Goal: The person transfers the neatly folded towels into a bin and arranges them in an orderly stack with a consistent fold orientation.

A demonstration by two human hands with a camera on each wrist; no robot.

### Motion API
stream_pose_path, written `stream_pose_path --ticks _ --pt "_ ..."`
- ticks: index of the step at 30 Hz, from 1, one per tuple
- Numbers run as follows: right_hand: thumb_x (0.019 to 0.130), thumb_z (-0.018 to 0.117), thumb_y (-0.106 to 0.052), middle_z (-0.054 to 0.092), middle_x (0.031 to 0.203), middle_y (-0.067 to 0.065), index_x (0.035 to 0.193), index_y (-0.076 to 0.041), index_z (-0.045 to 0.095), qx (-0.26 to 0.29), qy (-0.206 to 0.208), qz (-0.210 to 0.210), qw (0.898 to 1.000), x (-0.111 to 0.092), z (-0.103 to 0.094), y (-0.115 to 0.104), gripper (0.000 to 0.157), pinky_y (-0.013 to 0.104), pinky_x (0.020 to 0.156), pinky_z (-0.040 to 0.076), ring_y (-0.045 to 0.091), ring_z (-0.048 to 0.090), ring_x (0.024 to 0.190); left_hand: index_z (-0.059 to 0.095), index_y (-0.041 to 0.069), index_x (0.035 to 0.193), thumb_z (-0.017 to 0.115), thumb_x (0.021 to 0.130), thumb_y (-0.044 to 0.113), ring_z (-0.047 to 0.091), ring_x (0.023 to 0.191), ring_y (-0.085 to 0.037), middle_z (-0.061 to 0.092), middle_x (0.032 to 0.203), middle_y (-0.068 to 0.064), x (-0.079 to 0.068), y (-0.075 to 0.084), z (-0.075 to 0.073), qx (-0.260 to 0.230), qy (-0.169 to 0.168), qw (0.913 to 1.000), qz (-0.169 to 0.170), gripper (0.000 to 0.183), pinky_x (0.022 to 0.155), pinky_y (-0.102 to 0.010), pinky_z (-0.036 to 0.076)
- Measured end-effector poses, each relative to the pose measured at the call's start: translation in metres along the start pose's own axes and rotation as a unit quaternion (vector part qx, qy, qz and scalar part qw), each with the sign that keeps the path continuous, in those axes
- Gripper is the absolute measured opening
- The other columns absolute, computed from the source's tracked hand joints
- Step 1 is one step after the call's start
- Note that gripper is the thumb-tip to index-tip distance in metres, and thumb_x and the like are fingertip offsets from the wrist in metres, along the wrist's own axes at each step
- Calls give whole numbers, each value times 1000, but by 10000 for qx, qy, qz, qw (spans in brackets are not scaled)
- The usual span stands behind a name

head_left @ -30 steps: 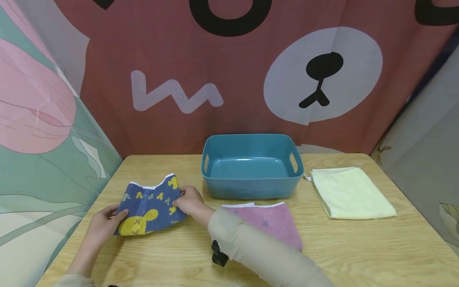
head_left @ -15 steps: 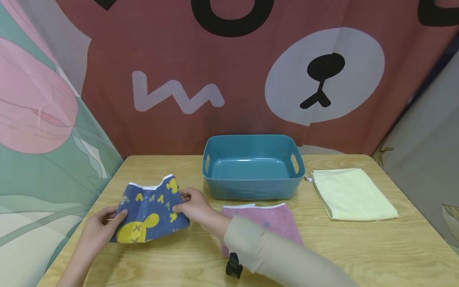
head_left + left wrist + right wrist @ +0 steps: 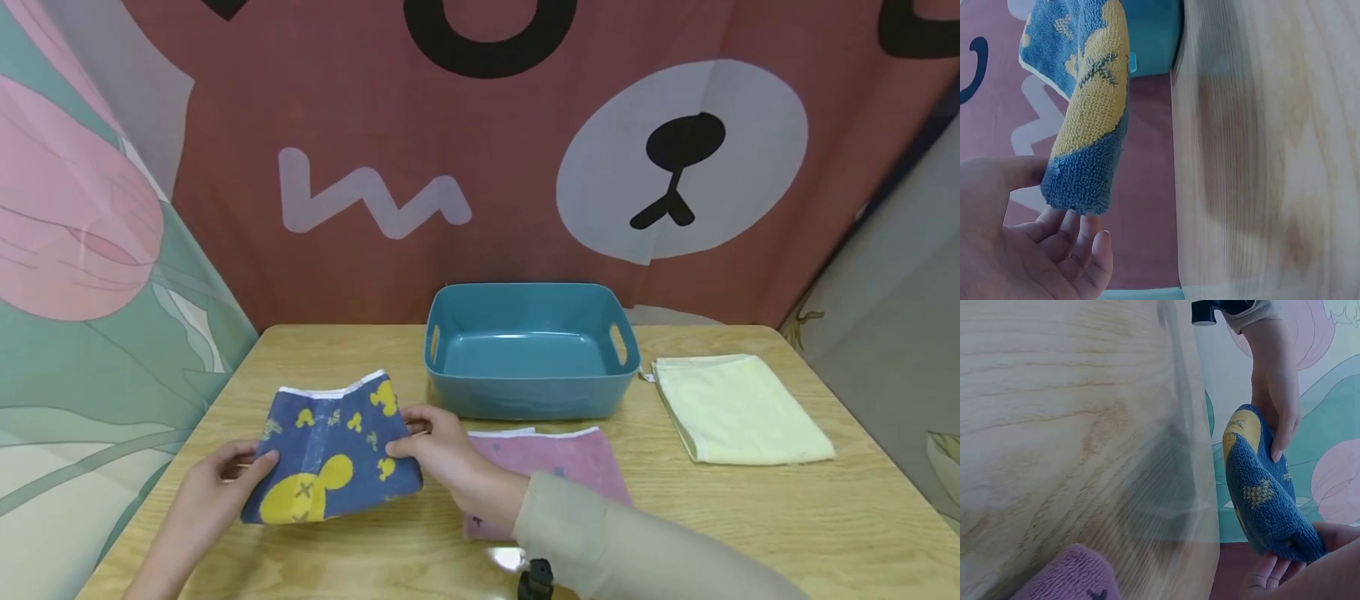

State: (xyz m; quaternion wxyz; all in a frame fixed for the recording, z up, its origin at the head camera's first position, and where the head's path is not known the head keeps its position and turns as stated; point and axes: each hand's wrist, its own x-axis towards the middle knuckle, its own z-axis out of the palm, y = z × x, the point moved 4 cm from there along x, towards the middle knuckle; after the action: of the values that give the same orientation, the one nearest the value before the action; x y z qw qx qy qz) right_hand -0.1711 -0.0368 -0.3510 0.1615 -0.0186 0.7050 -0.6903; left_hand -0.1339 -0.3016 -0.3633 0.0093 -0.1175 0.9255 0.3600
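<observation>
A folded blue towel (image 3: 330, 454) with yellow bear-like prints and a white edge is stretched between both hands above the table's left side. My left hand (image 3: 217, 492) pinches its left edge, thumb on the near face and fingers behind. At the opposite edge, my right hand (image 3: 442, 450) pinches it the same way. The left wrist view shows the towel's rounded fold (image 3: 1085, 156) between thumb and fingers. In the right wrist view the towel (image 3: 1263, 494) is clear of the tabletop, its shadow falling on the wood. A folded pink towel (image 3: 562, 458) lies partly under my right forearm.
A teal plastic basin (image 3: 532, 396) with handle holes stands at the table's back middle. To its right lies a folded pale yellow towel (image 3: 742, 408). A printed cloth (image 3: 360, 275) hangs behind the wooden table (image 3: 720, 533).
Both hands have carried the blue towel a little to the right and nearer the front. My right forearm has shifted right over the pink towel.
</observation>
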Motion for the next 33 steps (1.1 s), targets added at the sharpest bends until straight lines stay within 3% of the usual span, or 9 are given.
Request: stream_pose_path --ticks 12,20,28,33 --pt "75 71 -2 58 97 8 115 2 55 -96 -218 0 9997 -23 -27 7 43 29 69 49 16 57 79 57 -2 118 60 90 37 59 88 -19 65 99 -9 -12 21 13 16 152 9985 532 49 70 -24 48" --pt "78 72 -6 54 102 8 118 2 53 -597 -386 120 9974 -36 -47 15 46 34 79 48 19 52 92 58 0 114 60 92 26 57 86 -16 64 94 -6 -20 33 27 -130 -42 9982 588 35 72 -25 48" --pt "75 73 -5 58 96 9 116 5 54 -678 -414 68 9968 -49 -69 17 47 31 60 49 16 55 80 61 5 108 64 89 22 55 82 -13 63 87 -1 -29 53 41 -39 -27 9963 862 26 70 -25 46" --pt "75 74 -8 58 97 9 117 4 53 -845 -369 218 9955 -55 -85 19 49 33 64 50 17 56 81 64 9 105 69 85 21 54 78 -11 62 81 2 -31 66 52 -33 -110 9950 991 24 66 -23 46"
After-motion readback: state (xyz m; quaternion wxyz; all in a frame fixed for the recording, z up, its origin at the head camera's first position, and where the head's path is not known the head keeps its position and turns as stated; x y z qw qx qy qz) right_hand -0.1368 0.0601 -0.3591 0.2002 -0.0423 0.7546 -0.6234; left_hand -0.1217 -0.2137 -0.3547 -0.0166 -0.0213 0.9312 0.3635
